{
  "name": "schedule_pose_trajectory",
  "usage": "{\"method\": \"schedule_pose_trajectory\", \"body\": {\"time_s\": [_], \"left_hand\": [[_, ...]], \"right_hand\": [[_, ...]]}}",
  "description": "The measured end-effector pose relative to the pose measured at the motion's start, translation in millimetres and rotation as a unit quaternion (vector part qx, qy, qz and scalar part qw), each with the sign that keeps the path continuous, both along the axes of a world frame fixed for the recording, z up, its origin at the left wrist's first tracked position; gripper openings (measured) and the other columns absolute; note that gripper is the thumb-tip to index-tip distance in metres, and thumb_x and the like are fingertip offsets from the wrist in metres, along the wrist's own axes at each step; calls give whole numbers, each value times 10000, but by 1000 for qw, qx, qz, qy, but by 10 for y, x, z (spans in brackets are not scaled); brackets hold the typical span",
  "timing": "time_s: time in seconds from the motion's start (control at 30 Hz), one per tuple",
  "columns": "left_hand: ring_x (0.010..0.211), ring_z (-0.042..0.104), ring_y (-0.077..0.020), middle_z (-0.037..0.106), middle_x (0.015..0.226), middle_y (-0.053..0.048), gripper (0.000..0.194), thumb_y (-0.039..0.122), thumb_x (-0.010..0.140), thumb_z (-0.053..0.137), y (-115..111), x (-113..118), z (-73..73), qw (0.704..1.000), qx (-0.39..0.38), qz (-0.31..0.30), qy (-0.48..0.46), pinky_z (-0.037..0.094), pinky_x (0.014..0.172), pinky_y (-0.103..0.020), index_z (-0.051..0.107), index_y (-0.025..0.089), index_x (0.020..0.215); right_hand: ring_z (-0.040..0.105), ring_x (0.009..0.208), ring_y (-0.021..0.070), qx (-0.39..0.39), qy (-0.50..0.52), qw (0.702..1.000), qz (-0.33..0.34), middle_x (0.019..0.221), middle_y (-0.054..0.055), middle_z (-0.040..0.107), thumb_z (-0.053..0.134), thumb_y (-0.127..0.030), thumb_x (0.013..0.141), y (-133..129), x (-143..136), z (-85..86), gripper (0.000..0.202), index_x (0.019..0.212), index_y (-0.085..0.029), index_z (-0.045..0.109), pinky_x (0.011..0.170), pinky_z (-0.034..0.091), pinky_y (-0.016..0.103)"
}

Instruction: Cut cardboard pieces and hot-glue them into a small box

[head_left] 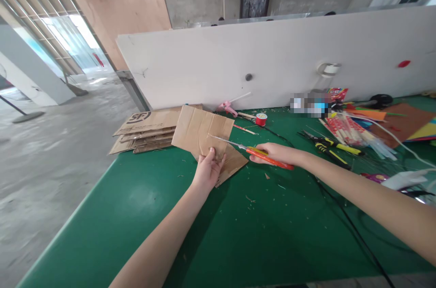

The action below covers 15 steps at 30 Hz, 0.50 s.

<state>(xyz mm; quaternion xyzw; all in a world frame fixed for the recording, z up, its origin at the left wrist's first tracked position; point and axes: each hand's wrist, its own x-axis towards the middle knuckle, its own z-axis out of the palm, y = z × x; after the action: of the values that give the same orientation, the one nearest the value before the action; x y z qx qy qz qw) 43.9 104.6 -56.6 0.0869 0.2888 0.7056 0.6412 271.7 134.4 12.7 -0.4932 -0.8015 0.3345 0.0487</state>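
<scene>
My left hand [208,169] grips the near edge of a brown cardboard piece [200,132], holding it tilted above the green table [143,215]. My right hand [272,152] is closed around the orange handle of a utility knife [269,157]. Its thin metal blade [226,141] reaches left onto the face of the cardboard piece. A second cardboard scrap [233,163] lies under the held piece.
A stack of flattened cardboard boxes [146,131] lies at the table's far left corner. A pink glue gun [227,107], red thread spool [261,119], yellow-handled pliers [332,146], wooden sticks [350,131], coloured sheets [402,120] and black cables [344,215] crowd the right. A white partition [272,56] stands behind.
</scene>
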Motion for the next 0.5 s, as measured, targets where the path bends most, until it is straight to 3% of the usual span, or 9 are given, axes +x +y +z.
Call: {"method": "schedule_pose_trajectory", "body": {"time_s": [0.3, 0.5], "left_hand": [[851, 684, -95, 690, 924, 40, 190, 70, 852, 619, -50, 55, 26, 1000, 10, -15, 25, 503, 980, -442, 561, 229, 940], [847, 680, -105, 679, 916, 46, 197, 78, 826, 653, -48, 59, -28, 999, 6, -14, 29, 505, 968, -455, 549, 224, 907]], "right_hand": [[599, 638, 195, 23, -51, 998, 0, 718, 35, 667, 576, -742, 710, -2, 17, -85, 560, 822, -195, 618, 534, 350, 254], [590, 565, 193, 147, -116, 982, 38, 677, 58, 659, 451, -652, 841, 55, 52, -215, 494, 877, -197, 639, 531, 333, 267]]}}
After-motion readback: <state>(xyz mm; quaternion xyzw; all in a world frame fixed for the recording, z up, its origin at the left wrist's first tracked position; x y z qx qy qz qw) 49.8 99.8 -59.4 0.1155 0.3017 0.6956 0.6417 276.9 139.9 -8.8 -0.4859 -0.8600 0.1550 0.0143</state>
